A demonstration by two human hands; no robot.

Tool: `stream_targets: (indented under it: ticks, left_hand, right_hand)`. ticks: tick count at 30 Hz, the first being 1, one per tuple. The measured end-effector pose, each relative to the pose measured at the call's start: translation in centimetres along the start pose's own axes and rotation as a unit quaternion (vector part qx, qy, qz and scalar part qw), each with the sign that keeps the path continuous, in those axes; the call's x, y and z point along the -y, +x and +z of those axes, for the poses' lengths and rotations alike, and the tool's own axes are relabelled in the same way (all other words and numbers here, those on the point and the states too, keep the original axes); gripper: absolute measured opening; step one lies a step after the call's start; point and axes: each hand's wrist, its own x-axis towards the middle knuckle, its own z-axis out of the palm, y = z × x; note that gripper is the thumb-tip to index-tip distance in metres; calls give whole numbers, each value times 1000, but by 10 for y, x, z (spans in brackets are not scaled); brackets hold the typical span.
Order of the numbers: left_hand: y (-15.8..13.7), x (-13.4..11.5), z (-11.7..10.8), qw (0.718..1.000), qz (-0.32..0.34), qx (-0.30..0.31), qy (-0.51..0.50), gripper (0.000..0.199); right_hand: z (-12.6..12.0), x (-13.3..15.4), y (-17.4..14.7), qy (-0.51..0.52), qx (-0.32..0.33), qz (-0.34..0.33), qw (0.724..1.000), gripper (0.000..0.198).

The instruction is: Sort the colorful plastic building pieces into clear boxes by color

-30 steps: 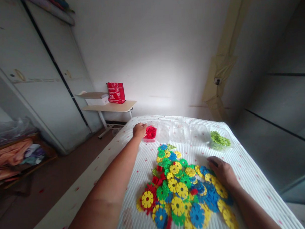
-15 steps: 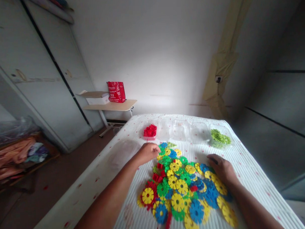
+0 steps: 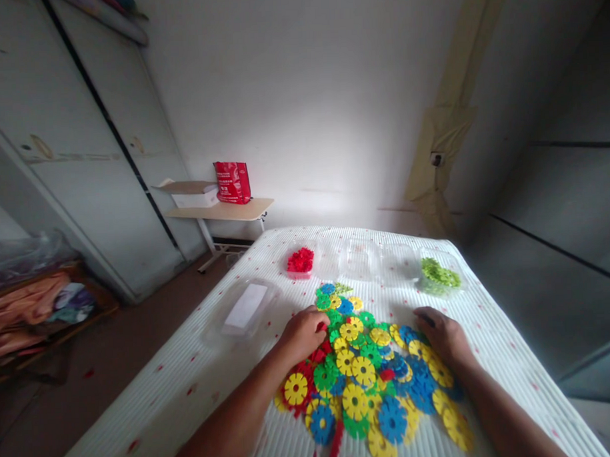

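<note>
A pile of flower-shaped plastic discs, yellow (image 3: 363,371), blue (image 3: 393,420) and green (image 3: 325,374), covers the near middle of the table. My left hand (image 3: 304,332) is at the pile's left edge, fingers closed on a small red plastic piece (image 3: 322,326) that they partly cover. Other red pieces (image 3: 319,353) lie just below it. At the right edge of the pile rests my right hand (image 3: 445,333), fingers curled. Something dark shows between its thumb and finger, too unclear to name.
Clear boxes line the table's far side, one with red pieces (image 3: 301,260), one with light green pieces (image 3: 439,274). On the left lies a clear plastic lid (image 3: 272,296) with a white label. Behind, a small side table (image 3: 254,209) bears a red bag (image 3: 233,183).
My left hand has moved nearer and down, from the pile's far left tip to the red pieces. The right hand stays where it was.
</note>
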Motion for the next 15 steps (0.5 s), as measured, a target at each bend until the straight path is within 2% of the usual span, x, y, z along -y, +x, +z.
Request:
stream_targets:
  ticks: [6,11,15]
  left_hand:
    - [24,-11,-10,998,40,-35,-42,30]
    - [47,-14,15,996,85,22,-20,33]
    - [53,-12,30,988,130,76,29,35]
  right_hand:
    - [0,0,-1,3,0,4,1000,28]
    - [0,0,0,3,11,11,1000,29]
    - [0,1,0,16,13,14,1000,29]
